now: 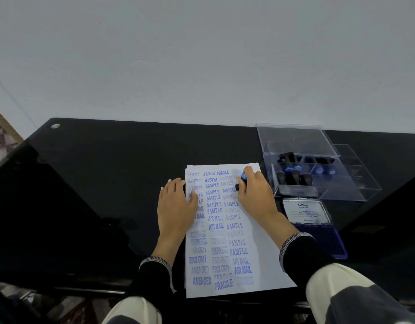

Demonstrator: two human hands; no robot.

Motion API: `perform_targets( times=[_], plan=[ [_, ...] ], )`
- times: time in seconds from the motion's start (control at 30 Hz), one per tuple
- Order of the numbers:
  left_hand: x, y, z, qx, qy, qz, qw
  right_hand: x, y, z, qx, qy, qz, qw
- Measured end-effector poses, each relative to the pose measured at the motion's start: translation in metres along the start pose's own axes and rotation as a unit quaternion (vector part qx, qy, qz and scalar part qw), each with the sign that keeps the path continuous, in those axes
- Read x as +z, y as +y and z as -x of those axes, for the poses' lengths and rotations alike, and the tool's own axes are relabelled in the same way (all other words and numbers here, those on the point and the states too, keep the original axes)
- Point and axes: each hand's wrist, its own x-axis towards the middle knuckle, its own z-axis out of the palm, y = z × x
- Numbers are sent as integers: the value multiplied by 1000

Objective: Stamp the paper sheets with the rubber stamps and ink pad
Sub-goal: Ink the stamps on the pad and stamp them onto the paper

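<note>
Stamp [242, 181], head view: small, light, rigid, I judge; best taken by its blue-capped handle. It stands on the sheets [227, 230] at their far right corner, on the dark surface [108, 171]. I see my right hand [253, 195] curled round it. Left hand [176, 206] lies flat, fingers straight, pinning the thin, slippery sheets' left edge. Ink pad [318, 237] open, just right.

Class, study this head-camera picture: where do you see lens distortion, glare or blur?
Head view: the wide lens bows the black table edge; the glossy top mirrors the clear stamp box; lower stamped words on the paper sheet look smeared; the ink pad lid's small print is unreadable.
</note>
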Motion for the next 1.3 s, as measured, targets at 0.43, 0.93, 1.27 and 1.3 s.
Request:
perform_targets(
  times=[0.43,0.93,1.27,1.3],
  plan=[
    [0,1,0,-1,3,-1,1000,-3,-1,-9,14,-43,2,999],
    [2,-1,-1,-2,5,-1,1000,2,1,3,9,-3,-33,999],
    [3,-3,-3,4,17,6,1000,0,3,2,10,-15,-39,999],
    [3,-3,-3,4,21,9,1000,0,4,3,10,-16,-41,999]
  ],
)
